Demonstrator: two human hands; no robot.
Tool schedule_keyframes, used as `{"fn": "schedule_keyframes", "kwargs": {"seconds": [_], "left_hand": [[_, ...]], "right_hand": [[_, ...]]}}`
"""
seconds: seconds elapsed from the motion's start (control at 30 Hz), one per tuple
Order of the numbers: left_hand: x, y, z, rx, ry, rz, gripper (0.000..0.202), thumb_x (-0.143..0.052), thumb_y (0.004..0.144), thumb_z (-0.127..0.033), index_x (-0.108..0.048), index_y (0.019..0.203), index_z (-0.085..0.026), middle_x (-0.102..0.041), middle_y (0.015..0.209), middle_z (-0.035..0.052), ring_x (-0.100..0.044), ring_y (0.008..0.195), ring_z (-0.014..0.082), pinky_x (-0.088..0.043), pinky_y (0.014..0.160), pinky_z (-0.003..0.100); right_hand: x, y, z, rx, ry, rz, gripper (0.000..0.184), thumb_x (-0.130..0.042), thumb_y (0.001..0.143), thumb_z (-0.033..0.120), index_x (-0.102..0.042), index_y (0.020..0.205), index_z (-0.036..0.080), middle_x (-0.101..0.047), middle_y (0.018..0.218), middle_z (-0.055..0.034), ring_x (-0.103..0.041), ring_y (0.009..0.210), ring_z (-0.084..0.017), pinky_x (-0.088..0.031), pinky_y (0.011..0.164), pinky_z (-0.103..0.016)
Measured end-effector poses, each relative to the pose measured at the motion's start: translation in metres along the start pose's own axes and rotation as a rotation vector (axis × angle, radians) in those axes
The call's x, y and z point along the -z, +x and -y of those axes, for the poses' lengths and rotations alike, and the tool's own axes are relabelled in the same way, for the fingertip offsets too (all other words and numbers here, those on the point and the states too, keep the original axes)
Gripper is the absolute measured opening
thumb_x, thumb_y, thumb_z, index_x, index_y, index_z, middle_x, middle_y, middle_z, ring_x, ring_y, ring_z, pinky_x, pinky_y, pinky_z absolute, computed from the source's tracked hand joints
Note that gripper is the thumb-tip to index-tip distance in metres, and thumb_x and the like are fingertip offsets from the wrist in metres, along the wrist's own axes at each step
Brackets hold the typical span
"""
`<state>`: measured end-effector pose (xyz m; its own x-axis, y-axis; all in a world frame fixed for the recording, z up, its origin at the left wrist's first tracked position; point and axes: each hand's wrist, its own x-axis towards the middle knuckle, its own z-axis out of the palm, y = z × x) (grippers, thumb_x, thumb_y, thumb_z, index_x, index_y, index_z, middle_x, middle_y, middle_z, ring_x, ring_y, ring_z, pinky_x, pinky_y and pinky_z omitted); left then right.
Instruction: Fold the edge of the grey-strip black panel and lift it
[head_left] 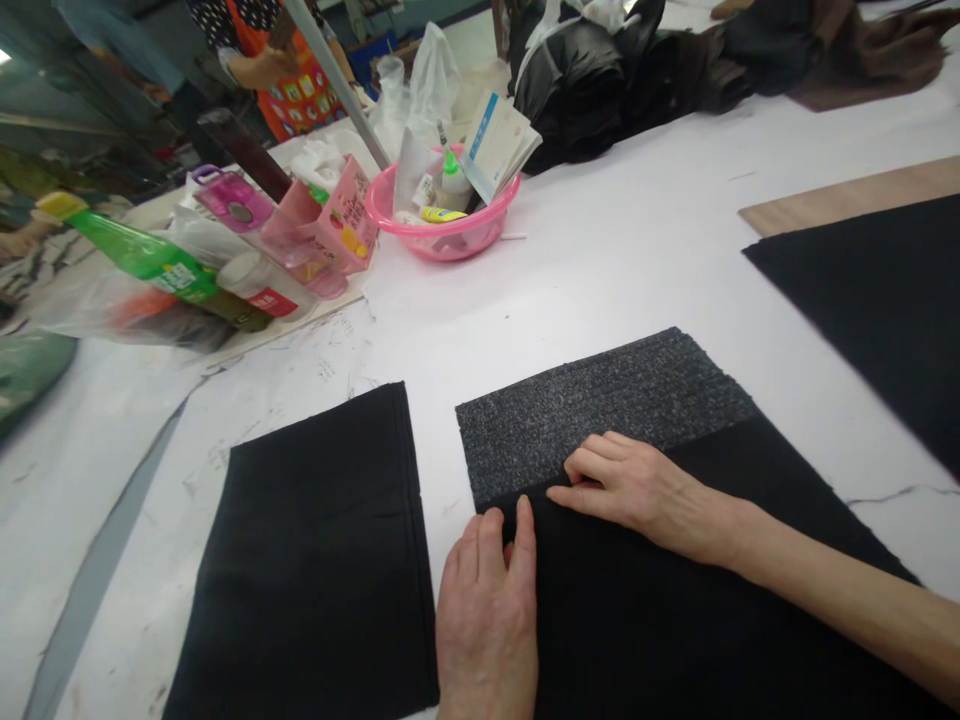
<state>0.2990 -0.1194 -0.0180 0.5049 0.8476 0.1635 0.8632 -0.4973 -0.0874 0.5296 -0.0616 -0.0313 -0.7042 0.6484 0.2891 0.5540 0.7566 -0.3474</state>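
Note:
A piece of black fabric (675, 600) lies before me, its far edge meeting a speckled dark grey strip (600, 400). At the near-left corner of that edge is my left hand (487, 610), thumb stretched forward and fingers bent down at the fabric's side, apparently gripping it. My right hand (637, 490) rests palm down farther along the edge. Its fingers are curled and, with the thumb, pinch the black fabric where it borders the grey strip. The undersides of both hands are hidden. Left of them lies a separate black fabric stack (322, 560) with layered edges.
A pink basin (450, 235) holds a booklet and small bottles. Beside it are a pink box (349, 220), a green bottle (165, 270) and a purple-lidded bottle (240, 205). Black bags (577, 90) lie behind; more black fabric (885, 300) is at right. People stand at the back.

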Motion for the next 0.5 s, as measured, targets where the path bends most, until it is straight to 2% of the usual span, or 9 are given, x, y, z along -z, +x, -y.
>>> {"fn": "schedule_keyframes", "kwargs": {"seconds": [0.17, 0.3, 0.5], "left_hand": [[0.000, 0.007, 0.000, -0.054, 0.011, 0.007, 0.052, -0.048, 0.080, 0.006, -0.056, 0.129, -0.010, -0.057, 0.118, 0.0126, -0.056, 0.110, 0.0267, -0.058, 0.090, 0.040], [-0.002, 0.012, -0.003, -0.132, 0.056, -0.008, 0.049, -0.043, 0.081, 0.006, -0.056, 0.126, -0.005, -0.060, 0.113, 0.0129, -0.060, 0.104, 0.0255, -0.060, 0.085, 0.038], [-0.002, 0.013, -0.009, -0.114, 0.108, -0.015, 0.050, -0.045, 0.080, 0.004, -0.057, 0.127, -0.007, -0.062, 0.112, 0.0130, -0.061, 0.103, 0.0258, -0.060, 0.084, 0.038]], "right_hand": [[0.001, 0.002, 0.002, -0.003, -0.026, -0.004, 0.025, -0.040, 0.105, 0.015, -0.064, 0.111, 0.019, -0.052, 0.088, -0.0038, -0.044, 0.078, -0.018, -0.037, 0.069, -0.032], [0.003, 0.004, 0.003, 0.000, -0.066, 0.026, 0.027, -0.038, 0.104, 0.013, -0.064, 0.110, 0.018, -0.052, 0.087, -0.0037, -0.043, 0.077, -0.018, -0.035, 0.068, -0.033], [0.012, -0.004, -0.008, 0.010, -0.008, 0.025, 0.027, -0.037, 0.106, 0.015, -0.062, 0.115, 0.019, -0.054, 0.091, -0.0038, -0.044, 0.081, -0.018, -0.037, 0.072, -0.034]]}}
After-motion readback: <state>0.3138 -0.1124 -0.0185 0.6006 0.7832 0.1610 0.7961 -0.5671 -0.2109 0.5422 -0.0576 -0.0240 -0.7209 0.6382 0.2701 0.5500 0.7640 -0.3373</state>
